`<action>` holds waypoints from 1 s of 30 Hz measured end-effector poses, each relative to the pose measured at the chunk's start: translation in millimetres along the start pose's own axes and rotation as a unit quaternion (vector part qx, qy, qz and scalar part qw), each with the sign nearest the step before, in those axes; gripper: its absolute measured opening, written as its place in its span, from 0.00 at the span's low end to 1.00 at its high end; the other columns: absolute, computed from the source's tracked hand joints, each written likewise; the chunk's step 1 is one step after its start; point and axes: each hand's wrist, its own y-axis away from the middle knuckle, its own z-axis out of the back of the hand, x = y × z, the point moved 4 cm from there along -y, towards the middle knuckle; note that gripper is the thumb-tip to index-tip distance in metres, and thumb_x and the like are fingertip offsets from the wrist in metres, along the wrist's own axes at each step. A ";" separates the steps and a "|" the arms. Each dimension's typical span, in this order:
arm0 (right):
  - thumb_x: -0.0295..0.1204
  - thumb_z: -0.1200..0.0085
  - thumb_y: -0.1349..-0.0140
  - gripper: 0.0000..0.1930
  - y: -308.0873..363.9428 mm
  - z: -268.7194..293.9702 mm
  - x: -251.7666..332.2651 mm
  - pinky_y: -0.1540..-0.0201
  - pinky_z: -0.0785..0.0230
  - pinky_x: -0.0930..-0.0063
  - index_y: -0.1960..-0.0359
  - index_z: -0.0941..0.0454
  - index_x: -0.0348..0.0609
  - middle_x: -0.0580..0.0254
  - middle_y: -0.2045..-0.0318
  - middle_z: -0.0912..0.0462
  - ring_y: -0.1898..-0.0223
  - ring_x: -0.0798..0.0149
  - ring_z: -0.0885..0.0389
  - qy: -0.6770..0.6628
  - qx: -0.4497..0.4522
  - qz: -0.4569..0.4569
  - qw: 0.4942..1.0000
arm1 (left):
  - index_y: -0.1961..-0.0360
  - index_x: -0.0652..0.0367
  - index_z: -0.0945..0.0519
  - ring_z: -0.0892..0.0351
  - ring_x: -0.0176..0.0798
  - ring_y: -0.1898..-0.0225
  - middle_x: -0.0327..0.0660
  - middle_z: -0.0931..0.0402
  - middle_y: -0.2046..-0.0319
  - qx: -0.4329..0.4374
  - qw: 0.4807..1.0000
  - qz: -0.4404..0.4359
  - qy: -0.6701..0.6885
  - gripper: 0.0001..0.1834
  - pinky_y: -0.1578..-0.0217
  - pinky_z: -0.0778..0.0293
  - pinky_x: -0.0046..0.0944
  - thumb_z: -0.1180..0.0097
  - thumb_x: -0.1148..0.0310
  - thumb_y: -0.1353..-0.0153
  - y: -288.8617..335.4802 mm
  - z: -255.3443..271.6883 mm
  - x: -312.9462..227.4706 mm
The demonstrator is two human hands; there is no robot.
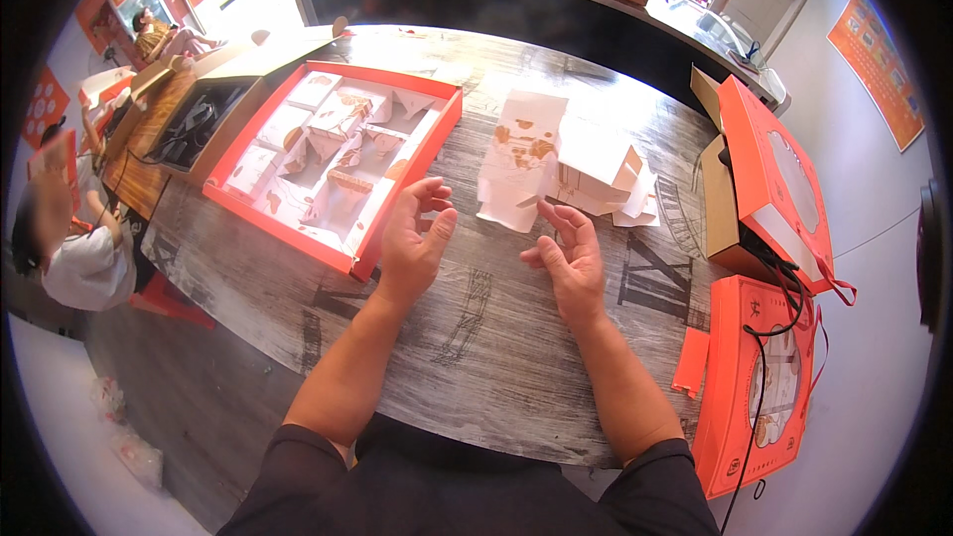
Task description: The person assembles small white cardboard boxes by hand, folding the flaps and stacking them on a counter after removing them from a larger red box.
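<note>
Both of my hands are held over the grey wood-patterned table, loosely curled with nothing visible between the fingers. My left hand (415, 243) is beside the near right corner of a shallow red box (409, 171). Inside that box are several small white cartons with brown print, some with raised flaps, and divided compartments. My right hand (571, 263) has its fingertips close to the lower edge of a flat white printed card sheet (524, 144); whether they touch it I cannot tell. Just right of the sheet are partly folded white cartons (596, 179) with flaps sticking out.
Red gift boxes with windows, one tilted (779, 179) and one lower (730, 377), line the right edge, with a black cable across them. A small red piece (691, 362) lies nearby. At left are a cardboard box (204, 119) with black items and a seated person (89, 263).
</note>
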 end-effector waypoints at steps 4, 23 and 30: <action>0.23 0.45 0.30 0.20 -0.1 -2.9 1.2 0.55 0.21 0.78 0.38 0.34 0.38 0.50 0.30 0.35 0.58 0.71 0.17 0.034 0.011 0.021 0.999 | 0.42 0.63 0.27 0.22 0.34 0.51 0.42 0.22 0.51 0.015 1.000 0.008 0.001 0.21 0.53 0.23 0.35 0.38 0.69 0.33 0.0 -3.0 -0.9; 0.17 0.44 0.34 0.04 4.2 -13.8 -8.7 0.60 0.30 0.84 0.60 0.25 0.37 0.62 0.50 0.26 0.63 0.78 0.24 0.087 0.048 0.056 0.993 | 0.38 0.58 0.25 0.36 0.54 0.30 0.48 0.30 0.35 0.207 0.943 -0.129 -0.226 0.34 0.31 0.40 0.51 0.28 0.63 0.45 3.2 -17.7 -23.4; 0.18 0.40 0.36 0.06 4.7 -9.7 -12.4 0.62 0.31 0.85 0.59 0.23 0.38 0.68 0.56 0.23 0.65 0.79 0.25 0.122 0.059 0.058 0.989 | 0.38 0.58 0.25 0.33 0.54 0.32 0.51 0.29 0.36 0.144 0.931 -0.178 -0.284 0.34 0.32 0.37 0.50 0.28 0.59 0.44 -5.7 -11.4 -46.6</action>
